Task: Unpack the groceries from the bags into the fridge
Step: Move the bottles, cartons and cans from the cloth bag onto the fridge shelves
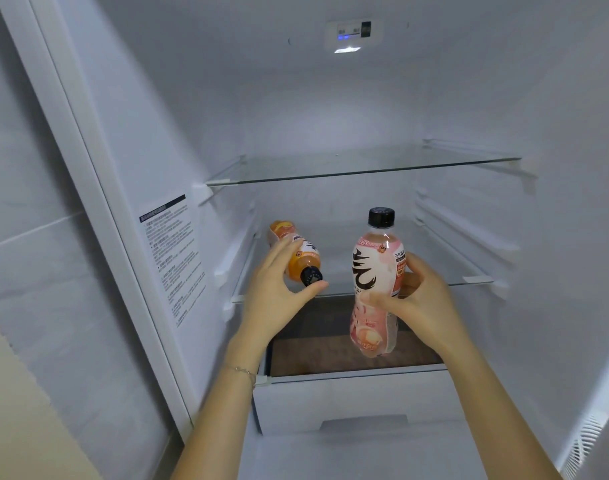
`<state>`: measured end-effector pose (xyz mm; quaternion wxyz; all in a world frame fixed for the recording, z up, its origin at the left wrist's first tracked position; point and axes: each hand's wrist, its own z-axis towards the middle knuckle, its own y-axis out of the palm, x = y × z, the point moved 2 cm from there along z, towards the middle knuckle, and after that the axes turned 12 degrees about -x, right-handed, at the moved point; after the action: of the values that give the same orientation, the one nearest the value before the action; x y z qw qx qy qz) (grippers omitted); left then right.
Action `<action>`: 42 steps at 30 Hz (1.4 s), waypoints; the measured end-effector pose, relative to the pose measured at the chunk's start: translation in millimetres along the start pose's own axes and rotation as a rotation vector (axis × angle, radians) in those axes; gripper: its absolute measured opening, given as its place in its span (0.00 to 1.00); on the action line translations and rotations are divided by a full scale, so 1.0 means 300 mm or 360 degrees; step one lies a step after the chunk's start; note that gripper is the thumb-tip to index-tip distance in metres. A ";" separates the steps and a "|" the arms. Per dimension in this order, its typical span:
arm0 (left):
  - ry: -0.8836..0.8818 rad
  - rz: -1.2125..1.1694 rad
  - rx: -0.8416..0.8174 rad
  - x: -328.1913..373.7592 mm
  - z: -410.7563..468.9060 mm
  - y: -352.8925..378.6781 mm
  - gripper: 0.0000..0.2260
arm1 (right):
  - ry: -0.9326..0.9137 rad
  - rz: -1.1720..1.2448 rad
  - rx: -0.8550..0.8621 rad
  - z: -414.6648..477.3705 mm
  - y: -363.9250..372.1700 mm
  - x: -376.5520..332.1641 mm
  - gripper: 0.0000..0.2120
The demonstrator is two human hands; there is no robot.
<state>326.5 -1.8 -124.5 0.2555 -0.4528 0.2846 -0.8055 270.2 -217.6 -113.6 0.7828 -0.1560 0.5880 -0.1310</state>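
My left hand (pixel 273 289) curls round the orange plastic bottle (pixel 304 259), which lies cap-toward-me on the lower glass shelf (pixel 445 265). My right hand (pixel 427 299) grips the upright pink plastic bottle (pixel 372 271) just before that shelf.

The fridge (pixel 330 109) is white inside, with clear glass shelves (pixel 365 168). The orange bottle (pixel 301 261) has a white label with black strokes. The pink bottle (pixel 374 282) is pale pink with a bold black brush mark. Both caps (pixel 381 217) are black. The sticker (pixel 173 251) carries black print. The panel (pixel 353 34) glows blue. Brown wood grain shows above the white drawer (pixel 358 400).
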 end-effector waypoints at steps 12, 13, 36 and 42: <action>-0.0089 0.0462 0.0215 -0.050 0.063 -0.035 0.23 | -0.0021 0.0028 -0.0070 0.049 0.026 -0.045 0.25; -0.0096 0.0463 0.0207 -0.051 0.070 -0.034 0.22 | -0.0027 0.0029 -0.0075 0.051 0.028 -0.046 0.25; -0.0194 0.0201 0.0326 -0.074 0.150 -0.049 0.22 | -0.0189 0.0111 -0.0111 0.064 0.046 -0.097 0.26; -0.0088 -0.0107 0.0213 -0.006 0.102 -0.081 0.22 | -0.0284 0.0335 0.0024 0.060 0.042 -0.122 0.28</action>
<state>350.5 9.7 -95.7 0.2659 -0.4661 0.2076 -0.8179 277.7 -190.3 -81.7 0.8425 -0.0986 0.5283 -0.0382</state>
